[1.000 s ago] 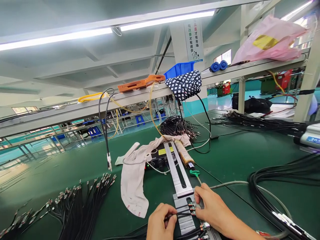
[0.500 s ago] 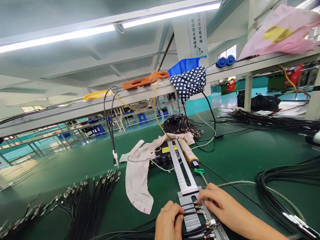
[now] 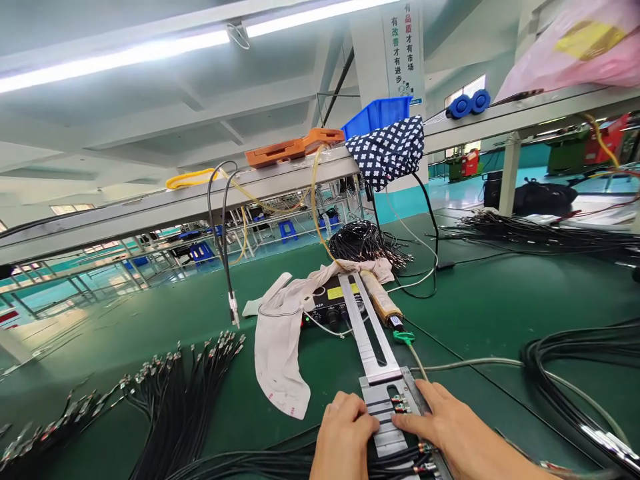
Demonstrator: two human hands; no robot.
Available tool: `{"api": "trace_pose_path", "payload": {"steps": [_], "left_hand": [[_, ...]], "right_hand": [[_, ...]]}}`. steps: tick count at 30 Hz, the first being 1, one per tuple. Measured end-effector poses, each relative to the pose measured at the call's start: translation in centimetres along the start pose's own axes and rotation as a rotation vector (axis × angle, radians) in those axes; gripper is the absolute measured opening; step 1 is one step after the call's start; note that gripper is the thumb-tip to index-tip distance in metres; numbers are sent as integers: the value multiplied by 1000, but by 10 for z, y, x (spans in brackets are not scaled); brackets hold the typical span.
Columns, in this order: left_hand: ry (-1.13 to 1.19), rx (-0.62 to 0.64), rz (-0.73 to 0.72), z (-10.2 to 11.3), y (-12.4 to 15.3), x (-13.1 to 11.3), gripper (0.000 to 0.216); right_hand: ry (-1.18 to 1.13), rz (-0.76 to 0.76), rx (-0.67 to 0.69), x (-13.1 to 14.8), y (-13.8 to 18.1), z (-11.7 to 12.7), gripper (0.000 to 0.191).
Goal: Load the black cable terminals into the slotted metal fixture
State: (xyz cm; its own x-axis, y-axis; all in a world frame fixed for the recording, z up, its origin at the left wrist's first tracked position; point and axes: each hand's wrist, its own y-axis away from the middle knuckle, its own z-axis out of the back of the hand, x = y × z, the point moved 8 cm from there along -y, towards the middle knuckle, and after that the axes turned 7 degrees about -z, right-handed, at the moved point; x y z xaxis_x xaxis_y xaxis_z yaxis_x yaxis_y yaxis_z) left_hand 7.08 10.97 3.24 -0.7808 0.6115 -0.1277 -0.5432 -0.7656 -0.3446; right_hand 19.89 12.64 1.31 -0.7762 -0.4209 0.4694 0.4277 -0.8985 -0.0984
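Note:
A metal fixture point(image 3: 383, 392) with slots lies in front of me, several black cables point(image 3: 270, 460) laid across it. Their stripped, metal-tipped ends point(image 3: 400, 403) point to the right. My left hand point(image 3: 345, 430) is closed at the fixture's left edge, fingers curled over a black cable; the exact pinch is partly hidden. From the right side, my right hand point(image 3: 450, 423) rests on the fixture. Its thumb reaches left over the cables by their ends, apart from the index finger, which lies along the fixture's right rail.
A long slotted metal plate point(image 3: 367, 340) extends from the fixture to a black control box point(image 3: 327, 310) partly covered by white cloth point(image 3: 283, 360). Cable bundles point(image 3: 175, 393) lie left, others point(image 3: 550, 347) right. A yellow-wrapped handle point(image 3: 383, 300) lies beside the plate.
My right hand has come down from above the upper cable ends, its thumb now stretched leftward onto the fixture. My left hand has shifted slightly up and right. The view has turned a little.

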Motion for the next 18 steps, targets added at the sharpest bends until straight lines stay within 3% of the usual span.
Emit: {"api": "trace_pose_path", "payload": {"steps": [2,6,8,13,15,18], "left_hand": [[-180,22,-40,-9,2,-9,17],[-358,14,-17,-19,6,-15,27],[-227,33,10,-12,6,-10,31],[472,201,200,11,9,10,31],[576,269,286,11,13,15,26],[687,245,338,5,18,23,13]], "right_hand": [[58,-24,17,0,0,-1,45],[61,-31,10,4,0,6,45],[-28,7,-15,4,2,9,39],[-365,53,-109,-8,12,26,39],[-473,59,-104,-7,14,34,41],[-544,33,-104,-5,14,42,31]]}}
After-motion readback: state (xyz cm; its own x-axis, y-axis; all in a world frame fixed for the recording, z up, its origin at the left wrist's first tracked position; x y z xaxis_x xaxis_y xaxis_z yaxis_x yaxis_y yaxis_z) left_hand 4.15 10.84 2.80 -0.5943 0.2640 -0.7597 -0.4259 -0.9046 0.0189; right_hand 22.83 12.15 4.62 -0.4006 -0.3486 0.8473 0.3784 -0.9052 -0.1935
